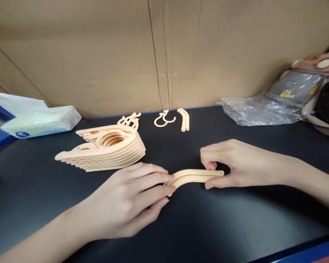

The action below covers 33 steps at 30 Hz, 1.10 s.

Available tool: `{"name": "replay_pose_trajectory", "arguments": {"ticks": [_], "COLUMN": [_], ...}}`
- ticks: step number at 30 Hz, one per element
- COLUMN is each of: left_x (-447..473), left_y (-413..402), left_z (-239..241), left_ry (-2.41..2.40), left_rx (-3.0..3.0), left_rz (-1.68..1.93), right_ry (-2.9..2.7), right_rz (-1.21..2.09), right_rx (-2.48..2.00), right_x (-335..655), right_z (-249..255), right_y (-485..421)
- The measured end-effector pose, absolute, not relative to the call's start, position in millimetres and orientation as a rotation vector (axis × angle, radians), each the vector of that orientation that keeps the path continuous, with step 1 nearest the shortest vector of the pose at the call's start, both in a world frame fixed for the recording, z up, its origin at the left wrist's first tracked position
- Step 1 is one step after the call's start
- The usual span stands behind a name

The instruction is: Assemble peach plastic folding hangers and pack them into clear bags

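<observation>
Both my hands hold one curved peach plastic hanger arm [193, 176] low over the black table [208, 226]. My left hand [131, 199] pinches its left end with closed fingers. My right hand [233, 162] grips its right end between thumb and fingers. To the left behind my left hand lies a stack of several peach folded hangers [106, 148]. Further back lie loose peach hooks [163, 118] and a pair of curved arm pieces [184, 119].
A cardboard wall [153, 51] closes off the back of the table. A tissue pack [41, 122] lies at the left edge. Crumpled clear plastic bags [260, 109] and a packaged item [304, 84] sit at the right back.
</observation>
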<state>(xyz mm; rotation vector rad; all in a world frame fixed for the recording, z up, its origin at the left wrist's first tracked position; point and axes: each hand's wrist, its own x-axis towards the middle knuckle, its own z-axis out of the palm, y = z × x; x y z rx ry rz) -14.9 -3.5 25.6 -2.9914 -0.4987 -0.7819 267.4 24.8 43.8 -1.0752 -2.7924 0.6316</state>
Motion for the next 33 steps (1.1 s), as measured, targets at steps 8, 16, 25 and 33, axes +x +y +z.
{"name": "replay_pose_trajectory", "arguments": {"ticks": [8, 16, 25, 33], "left_x": [-15, -19, -17, -20], "left_y": [-3, -2, -1, -1], "left_z": [26, 21, 30, 31], "left_ry": [-0.519, -0.541, -0.515, -0.542], "left_rx": [-2.984, -2.971, -2.967, -2.967], "left_rz": [-0.755, -0.761, -0.743, -0.731], "right_ry": [-2.777, -2.659, -2.769, -2.79], "right_rz": [0.633, 0.294, -0.124, -0.13], "right_rx": [-1.073, -0.934, -0.805, -0.66], "right_x": [268, 269, 233, 198], "right_z": [45, 43, 31, 15], "right_y": [26, 35, 95, 123]}}
